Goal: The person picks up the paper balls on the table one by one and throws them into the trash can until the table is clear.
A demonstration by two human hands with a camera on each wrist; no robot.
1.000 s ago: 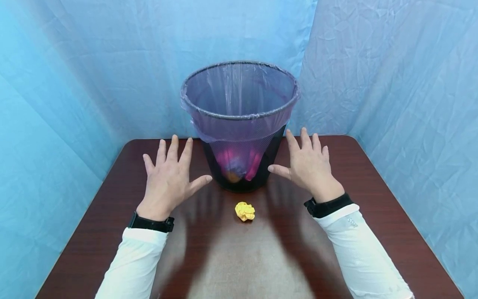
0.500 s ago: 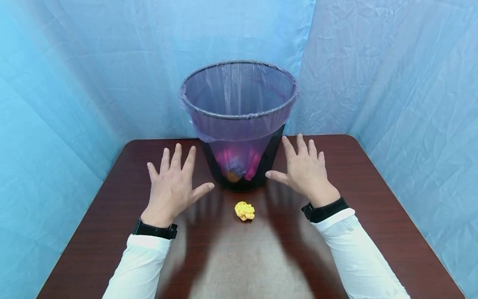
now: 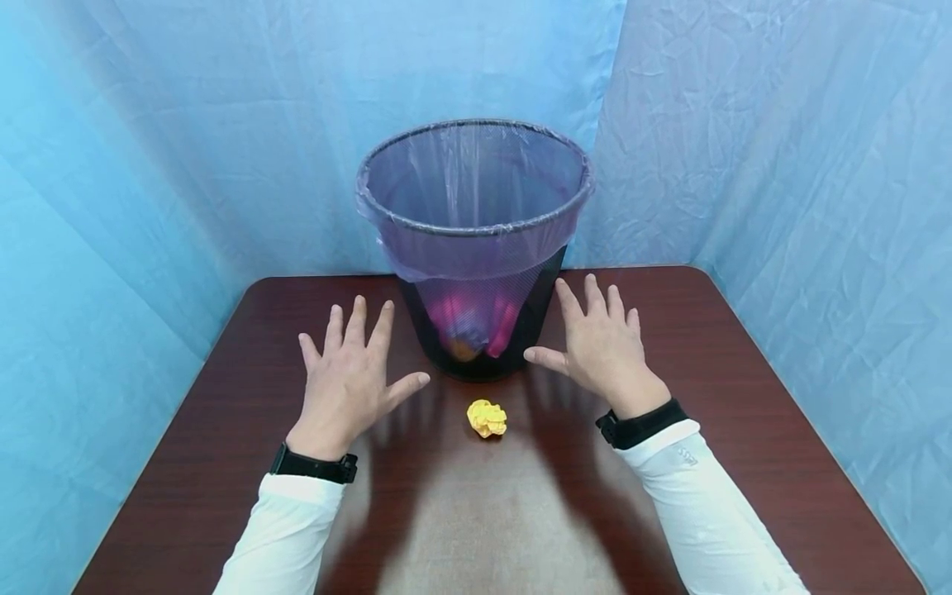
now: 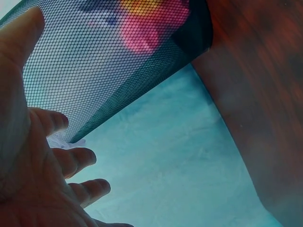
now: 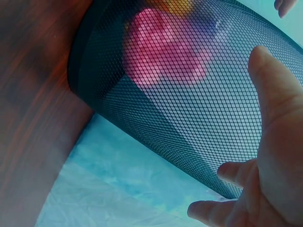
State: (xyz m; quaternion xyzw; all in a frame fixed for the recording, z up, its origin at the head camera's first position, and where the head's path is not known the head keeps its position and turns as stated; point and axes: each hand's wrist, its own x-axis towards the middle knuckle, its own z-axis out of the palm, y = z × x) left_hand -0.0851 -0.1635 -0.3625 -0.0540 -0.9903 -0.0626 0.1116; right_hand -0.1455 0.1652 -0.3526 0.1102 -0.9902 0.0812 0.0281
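A black mesh wastebasket (image 3: pixel 546 306) stands upright at the back of the table, lined with a thin purple bag (image 3: pixel 476 256) folded over its rim. Pink and orange contents (image 5: pixel 163 52) show through the mesh. In front of it lies a crumpled yellow paper ball (image 3: pixel 487 419). My left hand (image 3: pixel 344 384) hovers left of the basket, fingers spread and holding nothing. On the other side my right hand (image 3: pixel 604 347) is likewise spread and holds nothing. Both palms face the basket; whether the right fingertips touch it I cannot tell.
The dark reddish-brown table (image 3: pixel 223 463) has rounded back corners. Light blue cloth (image 3: pixel 223 124) hangs behind it and along both sides. Black bands (image 3: pixel 316 465) circle both wrists below white sleeves.
Both hands have drawn back slightly toward me and inward, the left moving right and the right moving left. The paper ball and the basket stay in place.
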